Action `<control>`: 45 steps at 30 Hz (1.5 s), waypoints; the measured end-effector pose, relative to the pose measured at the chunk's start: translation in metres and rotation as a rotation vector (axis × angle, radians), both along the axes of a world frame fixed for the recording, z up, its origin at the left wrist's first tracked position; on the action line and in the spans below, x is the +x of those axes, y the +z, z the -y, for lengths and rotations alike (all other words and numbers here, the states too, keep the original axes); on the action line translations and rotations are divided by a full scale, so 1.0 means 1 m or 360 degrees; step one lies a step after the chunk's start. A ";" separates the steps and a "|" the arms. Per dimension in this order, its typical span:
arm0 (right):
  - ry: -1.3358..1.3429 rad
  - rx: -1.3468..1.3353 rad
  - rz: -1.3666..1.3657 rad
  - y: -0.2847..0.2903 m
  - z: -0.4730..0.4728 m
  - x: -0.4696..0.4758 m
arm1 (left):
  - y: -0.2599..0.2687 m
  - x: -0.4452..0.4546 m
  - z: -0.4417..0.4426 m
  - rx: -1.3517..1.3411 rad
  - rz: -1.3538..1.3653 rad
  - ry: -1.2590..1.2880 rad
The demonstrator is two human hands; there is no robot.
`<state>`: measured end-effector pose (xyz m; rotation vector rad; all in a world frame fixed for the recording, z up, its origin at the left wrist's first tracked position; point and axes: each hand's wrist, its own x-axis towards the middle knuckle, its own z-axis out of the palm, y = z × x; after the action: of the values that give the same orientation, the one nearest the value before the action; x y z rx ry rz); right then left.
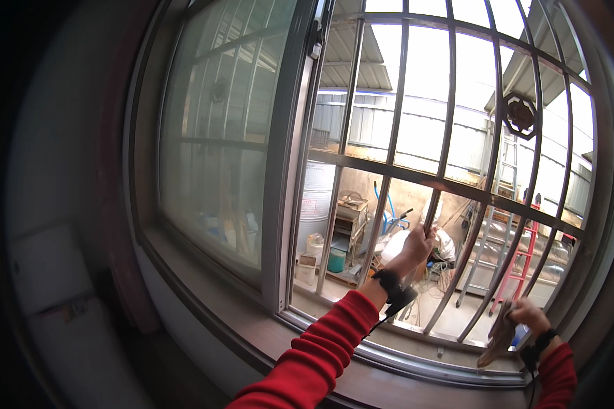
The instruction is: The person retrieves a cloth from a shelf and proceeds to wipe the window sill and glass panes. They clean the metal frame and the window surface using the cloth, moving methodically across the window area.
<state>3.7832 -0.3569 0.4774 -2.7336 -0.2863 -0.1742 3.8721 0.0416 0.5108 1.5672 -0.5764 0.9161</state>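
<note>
My left hand (416, 249) grips one upright bar (433, 209) of the metal window grille, just under its middle crossbar (414, 175). At the lower right, my right hand (528, 315) holds a brownish cloth (501, 335) that hangs down near the bottom of the grille. This hand is slightly blurred, and its fingers curl around the cloth beside a bar. Both wrists wear black straps with devices and cables. An octagonal metal ornament (520, 116) sits between bars at the upper right.
A sliding glass pane (220, 153) in a metal frame stands to the left. The window track (440, 369) and sill (235, 317) run below. Beyond the grille are a metal ladder (491, 250), a red ladder (523, 255), a large drum (314, 204) and a green bucket (336, 260).
</note>
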 end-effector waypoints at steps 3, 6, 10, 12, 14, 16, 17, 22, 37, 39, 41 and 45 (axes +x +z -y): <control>0.0486 0.1440 0.0468 0.061 -0.022 0.008 | -0.001 0.003 -0.001 -0.0031 -0.0035 -0.0085; 0.0974 0.1632 0.0875 0.087 -0.054 0.020 | 0.001 0.011 -0.007 -0.0031 0.0203 -0.0155; 0.0448 0.1474 0.0691 0.066 -0.085 0.035 | 0.005 0.016 -0.014 0.0001 -0.0027 -0.0323; 0.0368 0.1423 0.0636 0.054 -0.087 0.034 | 0.006 0.010 -0.013 -0.0092 -0.0171 -0.0379; 0.0328 0.1392 0.0449 0.037 -0.084 0.024 | 0.007 0.001 -0.014 -0.0057 -0.0124 -0.0383; 0.0292 0.1342 0.0204 0.014 -0.083 0.013 | 0.009 -0.006 -0.014 -0.0039 -0.0169 -0.0378; 0.0122 0.1203 0.0023 0.000 -0.085 0.008 | 0.010 -0.008 -0.014 -0.0024 -0.0121 -0.0374; 0.0025 0.0371 -0.0476 -0.058 -0.087 -0.001 | 0.013 -0.009 -0.015 0.0021 -0.0158 -0.0313; -0.0043 -0.0905 0.0178 0.010 -0.043 -0.060 | 0.000 0.030 -0.029 0.0071 -0.0108 -0.0425; 0.0182 -0.0935 0.0073 -0.021 -0.050 -0.052 | -0.003 0.035 -0.030 0.0072 -0.0121 -0.0445; 0.0031 -0.1050 -0.0314 -0.053 -0.064 -0.032 | -0.004 0.038 -0.031 0.0066 -0.0105 -0.0448; 0.0259 -0.0682 -0.0169 -0.082 -0.078 0.006 | -0.001 0.032 -0.030 0.0067 -0.0111 -0.0484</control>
<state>3.7897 -0.2793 0.3953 -3.1065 -0.5715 0.0882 3.9044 0.0711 0.5101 1.4917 -0.7642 0.6212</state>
